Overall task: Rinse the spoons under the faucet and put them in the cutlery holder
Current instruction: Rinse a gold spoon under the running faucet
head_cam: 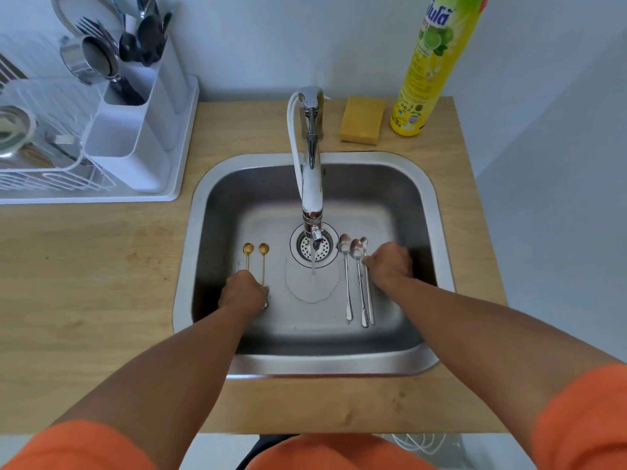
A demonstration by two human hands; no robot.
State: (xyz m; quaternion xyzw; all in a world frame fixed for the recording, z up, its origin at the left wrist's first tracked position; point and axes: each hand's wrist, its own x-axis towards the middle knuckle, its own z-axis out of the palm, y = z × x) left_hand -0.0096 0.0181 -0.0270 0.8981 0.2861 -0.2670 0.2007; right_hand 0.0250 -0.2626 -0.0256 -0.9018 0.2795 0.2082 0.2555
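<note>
Reaching into the sink [431,212] from the near edge, both arms with orange sleeves [576,418] stretch over the wooden counter [84,266]. Left hand [242,290] sits on the sink floor, grip curled over the near ends of two gold spoons [263,262]; whether it pinches one or both, cannot tell, fingers hidden under the knuckles. Gold spoons lie side by side, bowls pointing away, left of the drain [325,247]. Right hand [390,262] is on the right side of the sink, grip closed on the rightmost of three silver spoons [347,283], fingertips at its handle just below the bowl. Silver spoons lie parallel, bowls away, handles toward the person, just right of the drain. Faucet [312,184] runs a thin stream onto the sink floor between the two spoon groups, small puddle [312,286] spreading there. Farther back on the counter: yellow sponge [362,119] right of the faucet base, tall yellow dish soap bottle [431,69] just beside it. Far left: white dish rack [51,178] on a white tray, with a white cutlery holder [135,144] at its right side, dark utensils and forks standing in its rear compartments, nearest compartment looks unfilled.
</note>
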